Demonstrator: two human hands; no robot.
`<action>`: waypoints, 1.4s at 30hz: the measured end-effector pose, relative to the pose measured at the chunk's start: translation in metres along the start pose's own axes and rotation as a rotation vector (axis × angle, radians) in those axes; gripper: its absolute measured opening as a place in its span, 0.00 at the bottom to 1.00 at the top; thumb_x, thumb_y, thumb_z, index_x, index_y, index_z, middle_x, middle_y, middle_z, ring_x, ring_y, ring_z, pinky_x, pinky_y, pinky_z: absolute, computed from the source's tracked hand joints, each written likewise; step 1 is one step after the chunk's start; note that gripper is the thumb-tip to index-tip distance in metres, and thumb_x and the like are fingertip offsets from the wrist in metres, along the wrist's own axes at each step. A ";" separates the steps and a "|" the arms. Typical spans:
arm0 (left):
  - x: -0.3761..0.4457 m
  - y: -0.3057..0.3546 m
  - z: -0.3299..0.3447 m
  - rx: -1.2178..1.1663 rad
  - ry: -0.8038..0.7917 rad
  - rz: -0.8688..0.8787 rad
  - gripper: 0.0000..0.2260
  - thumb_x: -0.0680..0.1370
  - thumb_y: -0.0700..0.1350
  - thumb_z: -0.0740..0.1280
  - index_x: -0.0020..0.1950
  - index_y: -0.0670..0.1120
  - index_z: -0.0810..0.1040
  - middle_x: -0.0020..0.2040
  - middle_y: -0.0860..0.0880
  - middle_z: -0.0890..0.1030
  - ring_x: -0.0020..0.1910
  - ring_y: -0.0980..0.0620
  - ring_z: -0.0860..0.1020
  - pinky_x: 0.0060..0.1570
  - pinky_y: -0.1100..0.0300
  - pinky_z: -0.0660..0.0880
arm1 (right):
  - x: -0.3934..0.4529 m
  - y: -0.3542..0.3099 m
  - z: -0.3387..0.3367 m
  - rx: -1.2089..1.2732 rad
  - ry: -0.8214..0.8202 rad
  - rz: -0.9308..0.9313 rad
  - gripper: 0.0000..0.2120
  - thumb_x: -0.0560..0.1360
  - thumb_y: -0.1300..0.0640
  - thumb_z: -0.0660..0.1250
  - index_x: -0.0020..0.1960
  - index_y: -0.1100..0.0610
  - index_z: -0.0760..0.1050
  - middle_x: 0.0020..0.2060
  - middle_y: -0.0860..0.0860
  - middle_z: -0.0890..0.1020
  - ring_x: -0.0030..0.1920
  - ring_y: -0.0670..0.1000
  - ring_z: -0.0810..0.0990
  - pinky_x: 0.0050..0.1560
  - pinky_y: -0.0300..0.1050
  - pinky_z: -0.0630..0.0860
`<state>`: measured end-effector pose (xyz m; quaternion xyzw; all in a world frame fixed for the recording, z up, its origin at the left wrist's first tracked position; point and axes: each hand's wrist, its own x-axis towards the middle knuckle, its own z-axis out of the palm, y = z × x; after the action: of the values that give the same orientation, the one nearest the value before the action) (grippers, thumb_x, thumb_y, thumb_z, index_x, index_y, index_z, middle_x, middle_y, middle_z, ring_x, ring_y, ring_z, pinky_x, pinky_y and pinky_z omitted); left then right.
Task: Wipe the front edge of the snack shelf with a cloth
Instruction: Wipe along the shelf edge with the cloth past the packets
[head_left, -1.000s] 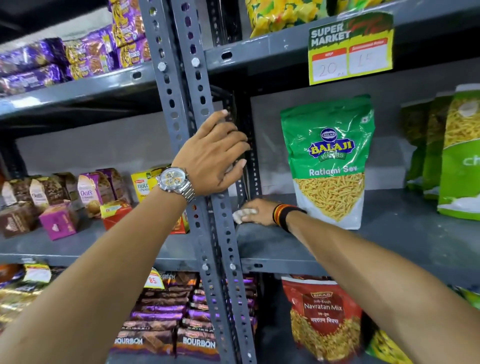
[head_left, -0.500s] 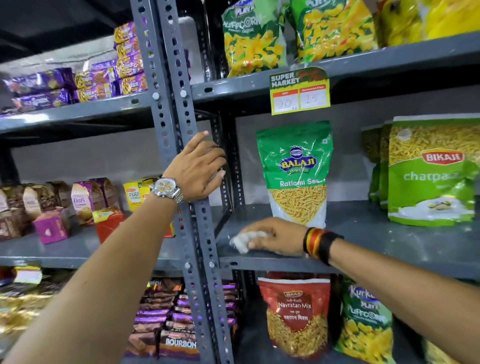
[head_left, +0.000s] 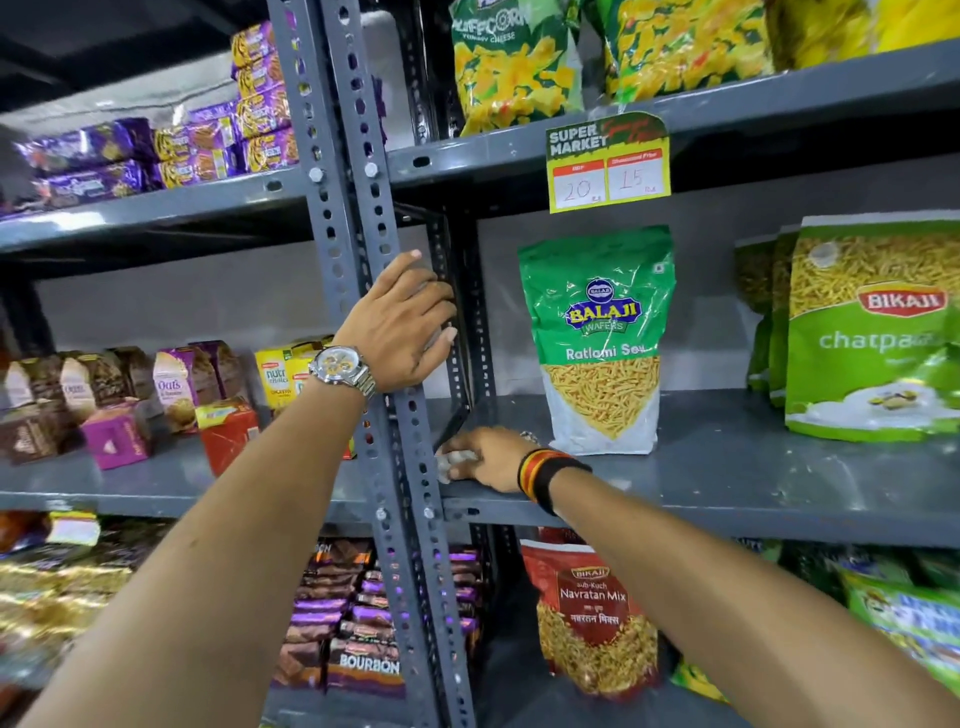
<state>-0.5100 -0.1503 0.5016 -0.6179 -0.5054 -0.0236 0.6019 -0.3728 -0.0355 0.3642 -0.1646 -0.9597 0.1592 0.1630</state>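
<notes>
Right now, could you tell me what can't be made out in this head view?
- Cloth: mostly covered by the right hand; only a crumpled white bit shows.
- Left hand: its fingers wrap behind the upright post.
- Chatpata bag: name cut by the right edge.
- Price card: small print blurred.

Single head-worn wide-angle view, facing forward and slightly down at the grey perforated steel shelving upright (head_left: 358, 291), close in at arm's reach; both forearms enter from the bottom edge. No second view.
</notes>
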 end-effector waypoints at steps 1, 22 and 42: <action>0.000 0.001 0.000 -0.003 -0.003 -0.001 0.22 0.84 0.53 0.54 0.60 0.42 0.83 0.60 0.44 0.83 0.65 0.40 0.75 0.83 0.46 0.47 | -0.009 -0.001 -0.002 0.007 -0.005 -0.038 0.18 0.77 0.49 0.69 0.66 0.47 0.77 0.64 0.49 0.80 0.63 0.50 0.78 0.55 0.39 0.70; -0.022 0.033 0.017 -0.141 0.151 -0.508 0.32 0.85 0.54 0.50 0.84 0.39 0.49 0.85 0.36 0.51 0.85 0.39 0.49 0.84 0.45 0.45 | -0.023 -0.004 -0.036 0.195 0.228 -0.027 0.15 0.78 0.54 0.68 0.64 0.54 0.78 0.61 0.51 0.82 0.58 0.44 0.78 0.60 0.38 0.71; -0.026 0.033 0.033 -0.153 0.225 -0.465 0.32 0.84 0.53 0.48 0.84 0.39 0.48 0.85 0.37 0.50 0.85 0.40 0.48 0.83 0.42 0.47 | -0.004 0.014 -0.015 0.011 -0.026 0.001 0.16 0.79 0.54 0.66 0.66 0.48 0.77 0.62 0.48 0.82 0.63 0.50 0.78 0.65 0.43 0.71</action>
<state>-0.5200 -0.1329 0.4521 -0.5223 -0.5604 -0.2677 0.5844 -0.3598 -0.0212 0.3718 -0.1623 -0.9607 0.1669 0.1512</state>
